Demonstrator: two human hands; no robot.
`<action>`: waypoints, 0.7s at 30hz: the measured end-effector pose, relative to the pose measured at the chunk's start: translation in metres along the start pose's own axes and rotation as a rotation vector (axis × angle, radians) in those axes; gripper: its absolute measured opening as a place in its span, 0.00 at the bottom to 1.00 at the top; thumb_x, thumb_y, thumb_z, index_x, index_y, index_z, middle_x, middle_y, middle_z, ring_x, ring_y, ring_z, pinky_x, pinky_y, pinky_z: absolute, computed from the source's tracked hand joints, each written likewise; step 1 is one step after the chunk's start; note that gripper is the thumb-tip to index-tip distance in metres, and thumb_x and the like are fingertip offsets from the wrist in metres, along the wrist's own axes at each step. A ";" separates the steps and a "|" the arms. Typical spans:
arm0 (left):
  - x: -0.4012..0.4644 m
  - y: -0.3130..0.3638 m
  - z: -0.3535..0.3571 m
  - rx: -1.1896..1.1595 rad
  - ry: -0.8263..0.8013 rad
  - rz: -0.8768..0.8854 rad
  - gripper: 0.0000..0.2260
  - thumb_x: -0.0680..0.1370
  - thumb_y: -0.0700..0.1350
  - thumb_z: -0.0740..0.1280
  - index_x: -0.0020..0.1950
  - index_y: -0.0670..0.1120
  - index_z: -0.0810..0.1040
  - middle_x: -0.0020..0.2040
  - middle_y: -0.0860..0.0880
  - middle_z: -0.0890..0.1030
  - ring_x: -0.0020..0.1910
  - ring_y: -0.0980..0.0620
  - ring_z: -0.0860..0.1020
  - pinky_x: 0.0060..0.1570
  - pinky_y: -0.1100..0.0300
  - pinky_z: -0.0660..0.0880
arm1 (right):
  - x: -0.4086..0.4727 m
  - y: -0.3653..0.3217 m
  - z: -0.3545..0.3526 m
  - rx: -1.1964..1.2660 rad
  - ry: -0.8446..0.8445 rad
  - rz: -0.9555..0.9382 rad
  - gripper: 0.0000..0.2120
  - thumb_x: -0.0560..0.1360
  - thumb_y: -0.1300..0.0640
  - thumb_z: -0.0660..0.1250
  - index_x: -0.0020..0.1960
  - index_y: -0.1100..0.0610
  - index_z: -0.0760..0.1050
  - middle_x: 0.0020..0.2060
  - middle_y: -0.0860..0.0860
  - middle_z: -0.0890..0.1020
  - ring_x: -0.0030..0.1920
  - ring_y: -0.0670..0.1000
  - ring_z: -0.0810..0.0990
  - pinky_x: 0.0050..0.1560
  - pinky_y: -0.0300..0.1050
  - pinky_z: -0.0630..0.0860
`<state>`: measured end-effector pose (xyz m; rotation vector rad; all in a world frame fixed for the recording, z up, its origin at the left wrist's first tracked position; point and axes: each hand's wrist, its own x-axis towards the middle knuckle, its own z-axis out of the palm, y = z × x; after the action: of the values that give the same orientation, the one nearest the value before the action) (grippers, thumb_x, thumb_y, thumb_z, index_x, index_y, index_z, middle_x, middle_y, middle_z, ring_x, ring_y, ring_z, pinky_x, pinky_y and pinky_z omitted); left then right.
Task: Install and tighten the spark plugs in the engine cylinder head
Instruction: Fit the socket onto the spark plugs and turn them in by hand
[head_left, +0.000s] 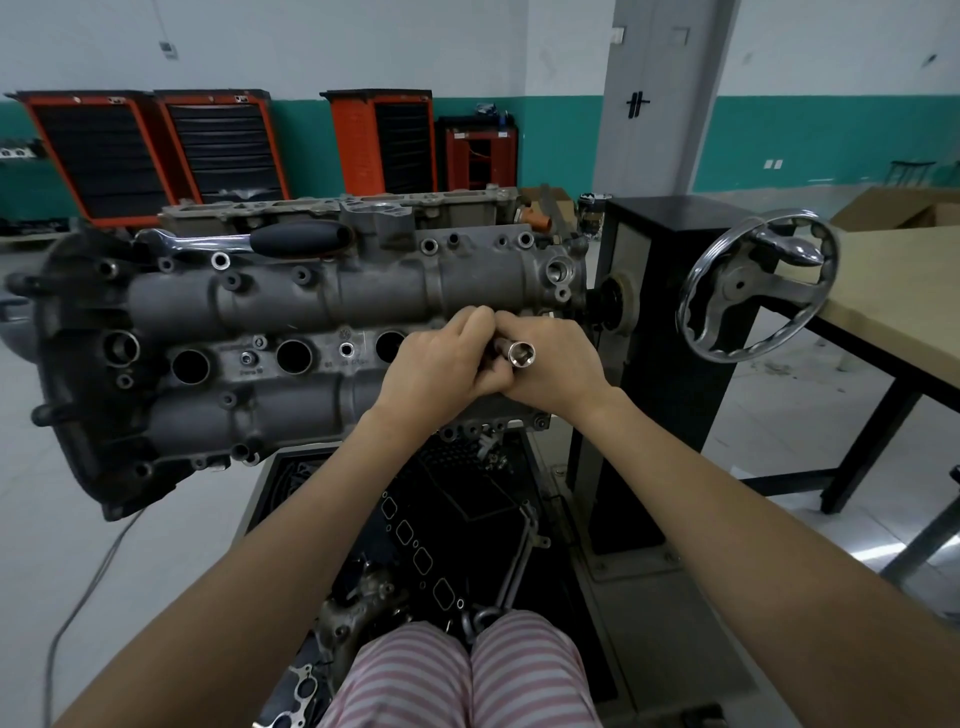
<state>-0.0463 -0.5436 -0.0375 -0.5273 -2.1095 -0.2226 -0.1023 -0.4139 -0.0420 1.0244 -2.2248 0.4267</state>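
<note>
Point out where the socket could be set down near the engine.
Bare wooden tabletop right of the handwheel. Crowded: tray of parts below the cylinder head; ratchet along its top edge; both hands over its right end.

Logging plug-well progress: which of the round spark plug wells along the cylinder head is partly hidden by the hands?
The rightmost visible well; the left hand overlaps its right edge. The other two visible wells to its left are fully exposed.

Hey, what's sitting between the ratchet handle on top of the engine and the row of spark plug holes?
In the head view, a rounded grey camshaft housing runs between the ratchet and the spark plug holes.
</note>
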 end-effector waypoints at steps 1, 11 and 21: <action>0.000 -0.001 0.001 0.003 0.009 0.000 0.14 0.70 0.48 0.60 0.35 0.37 0.71 0.29 0.43 0.73 0.20 0.42 0.70 0.23 0.64 0.58 | 0.000 0.000 0.000 0.001 0.007 -0.008 0.09 0.70 0.54 0.65 0.45 0.59 0.75 0.32 0.53 0.79 0.33 0.56 0.78 0.29 0.47 0.70; -0.002 -0.009 0.009 0.032 0.087 0.004 0.18 0.73 0.53 0.61 0.32 0.40 0.70 0.25 0.46 0.72 0.20 0.44 0.71 0.21 0.63 0.62 | -0.001 0.000 0.003 0.031 0.055 -0.001 0.06 0.70 0.56 0.65 0.38 0.58 0.75 0.31 0.52 0.80 0.33 0.56 0.78 0.28 0.45 0.69; -0.001 -0.002 0.003 -0.051 0.030 -0.039 0.13 0.72 0.49 0.59 0.36 0.38 0.68 0.30 0.44 0.72 0.22 0.42 0.70 0.26 0.63 0.58 | -0.001 0.001 0.001 -0.033 0.003 -0.047 0.08 0.71 0.55 0.64 0.45 0.59 0.75 0.33 0.53 0.80 0.33 0.57 0.78 0.28 0.43 0.62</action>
<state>-0.0489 -0.5450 -0.0396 -0.5098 -2.0909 -0.3051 -0.1031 -0.4132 -0.0428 1.0555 -2.1939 0.3695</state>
